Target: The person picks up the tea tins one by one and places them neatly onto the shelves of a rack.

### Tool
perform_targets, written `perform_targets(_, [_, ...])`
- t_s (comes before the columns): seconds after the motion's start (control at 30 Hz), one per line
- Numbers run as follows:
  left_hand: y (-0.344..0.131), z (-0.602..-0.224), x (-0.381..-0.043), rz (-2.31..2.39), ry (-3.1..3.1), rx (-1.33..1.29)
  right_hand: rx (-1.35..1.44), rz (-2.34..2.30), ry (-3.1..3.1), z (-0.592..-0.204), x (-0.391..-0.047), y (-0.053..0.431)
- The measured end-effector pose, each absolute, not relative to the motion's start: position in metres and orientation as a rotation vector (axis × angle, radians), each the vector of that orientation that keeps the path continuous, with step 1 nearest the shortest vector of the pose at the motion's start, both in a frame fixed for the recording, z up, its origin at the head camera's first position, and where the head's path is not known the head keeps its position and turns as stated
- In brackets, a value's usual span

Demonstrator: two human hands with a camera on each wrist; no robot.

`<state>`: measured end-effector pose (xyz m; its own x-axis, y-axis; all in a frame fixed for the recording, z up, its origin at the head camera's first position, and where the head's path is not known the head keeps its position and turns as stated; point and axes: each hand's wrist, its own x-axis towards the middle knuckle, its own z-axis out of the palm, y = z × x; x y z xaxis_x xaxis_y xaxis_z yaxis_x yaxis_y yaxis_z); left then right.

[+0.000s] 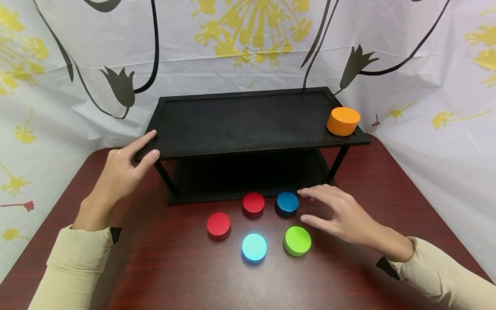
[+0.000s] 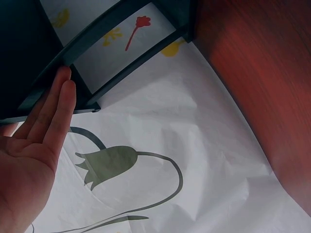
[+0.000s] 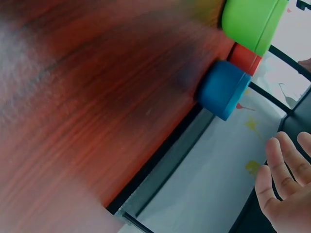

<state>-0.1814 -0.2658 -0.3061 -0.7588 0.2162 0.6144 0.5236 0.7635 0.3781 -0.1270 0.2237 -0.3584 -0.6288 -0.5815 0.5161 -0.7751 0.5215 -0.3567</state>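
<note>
My left hand [image 1: 120,172] holds the front left corner of a black two-tier shelf [image 1: 232,125]. Its index finger and thumb show above that edge; the other fingers lie straight against the shelf's side from below in the left wrist view. My right hand [image 1: 341,213] hovers with fingers spread and nothing in its grasp. Nearest to it are a dark blue round cap [image 1: 287,204] and a green cap [image 1: 297,241]. Two red caps, a rear one [image 1: 253,205] and a front one [image 1: 218,226], sit farther left. A light blue cap [image 1: 254,248] lies closest to me.
An orange cap [image 1: 343,121] stands on the top tier's right end. The shelf's lower tier [image 1: 248,172] is in shadow. Reddish-brown wood makes up the table [image 1: 174,267]. White cloth [image 1: 248,73] with yellow and grey flower prints hangs behind and at both sides.
</note>
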Motion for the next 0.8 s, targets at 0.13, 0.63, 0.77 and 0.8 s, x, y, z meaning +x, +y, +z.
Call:
perform_targets(0.13, [-0.266, -0.306, -0.182, -0.723, -2.405, -0.558, 1.163, 0.814, -2.480, -0.362, -0.125, 0.223])
perform_targets(0.63, [-0.267, -0.307, -0.182, -0.727, -2.406, -0.553, 1.173, 0.793, -2.629, -0.368, -0.116, 0.220])
perform_targets(0.77, [-0.267, -0.307, -0.182, -0.732, -2.406, -0.550, 1.213, 0.814, -2.621, -0.373, -0.115, 0.219])
perform_targets(0.8, [-0.267, -0.307, -0.182, -0.732, -2.405, -0.550, 1.225, 0.820, -2.619, -0.374, -0.114, 0.219])
